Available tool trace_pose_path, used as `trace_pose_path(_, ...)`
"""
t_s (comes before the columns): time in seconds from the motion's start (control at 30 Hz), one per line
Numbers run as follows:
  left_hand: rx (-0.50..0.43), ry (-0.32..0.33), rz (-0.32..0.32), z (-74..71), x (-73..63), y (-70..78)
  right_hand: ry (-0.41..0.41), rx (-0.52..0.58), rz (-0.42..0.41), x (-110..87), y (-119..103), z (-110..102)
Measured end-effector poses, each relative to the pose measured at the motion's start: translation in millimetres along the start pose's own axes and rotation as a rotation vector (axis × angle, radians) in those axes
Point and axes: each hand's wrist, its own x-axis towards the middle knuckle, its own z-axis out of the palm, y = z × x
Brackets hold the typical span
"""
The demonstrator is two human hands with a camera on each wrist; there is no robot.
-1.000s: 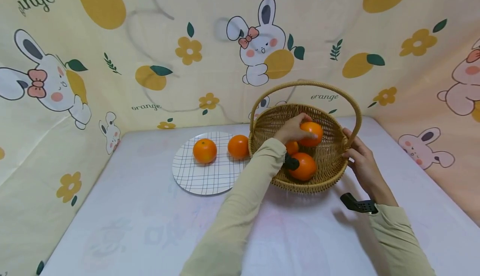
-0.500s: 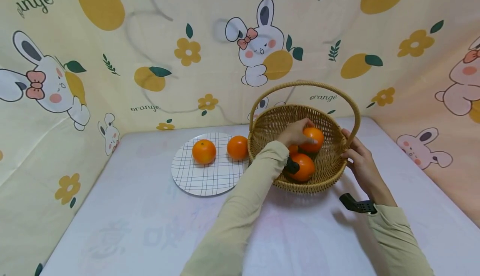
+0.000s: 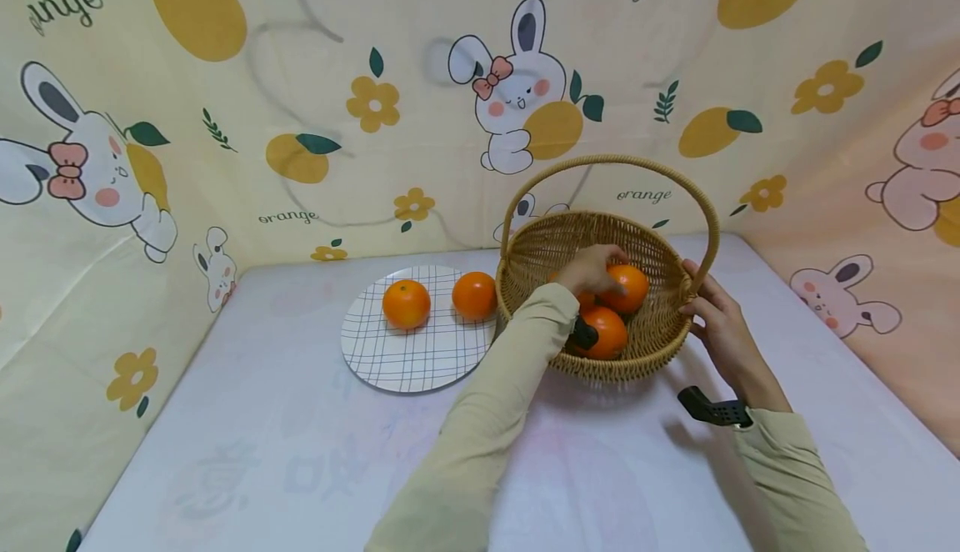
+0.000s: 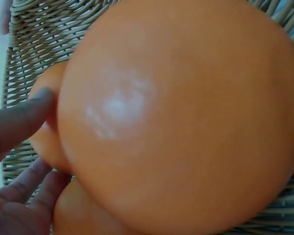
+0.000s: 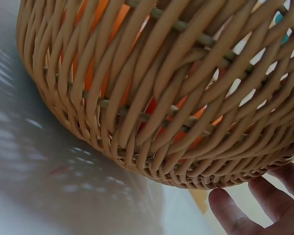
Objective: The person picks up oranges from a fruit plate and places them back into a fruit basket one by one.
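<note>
The held orange (image 3: 632,289) lay inside the wicker basket (image 3: 666,318), at about 4 o'clock from your left hand (image 3: 587,269) and 10 o'clock from your right hand (image 3: 723,331), taking 12 as straight away from you. It was round, with no long axis to line up; your left hand was clearly the nearer of the 2, its thumb and fingers curled round the fruit. Whether that fruit touched the bottom, you couldn't tell. Your right hand held the rim at 3 o'clock, by the foot of the handle (image 3: 607,159), apart from the fruit. The front orange (image 3: 609,335) sat at 7 o'clock from the held orange, while a third orange (image 3: 587,298) showed at 9 o'clock, partly hidden by your left hand. Farther out, at 9 o'clock from the basket, a checked plate (image 3: 408,368) bore 2 more oranges (image 3: 407,304) on the pale table (image 3: 300,427).
</note>
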Motion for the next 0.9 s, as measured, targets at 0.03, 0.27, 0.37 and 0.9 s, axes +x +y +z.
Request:
trace_pose_path(0.03, -0.017, 0.005, -0.004, -0.5, -0.1, -0.8, 0.000, 0.002, 0.000, 0.0, 0, 0)
trace_pose_path(0.27, -0.117, 0.053, -0.022, -4.2, -2.7, -5.0, -0.004, -0.003, -0.003, 1.0, 1, 2)
trace_pose_path(0.37, -0.122, 0.064, -0.015, -6.1, -3.4, -5.8, -0.006, -0.006, -0.002, 1.1, 1, 2)
trace_pose_path(0.9, -0.205, 0.067, 0.094, -32.6, -16.2, 10.5, -0.020, -0.011, -0.028, 1.6, 0, 1)
